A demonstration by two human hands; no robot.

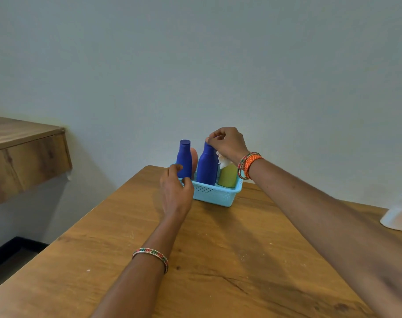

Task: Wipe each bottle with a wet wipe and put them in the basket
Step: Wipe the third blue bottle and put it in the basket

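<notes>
Two hands (pixel 227 143) (pixel 176 193) at basket (pixel 214 195); white object (pixel 399 214), maybe vase, rt.

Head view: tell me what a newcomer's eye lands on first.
The light blue basket at the far edge of the wooden table, with two dark blue bottles standing in it. The right hand pinches the top of the nearer one; the left hand holds the basket's rim.
</notes>
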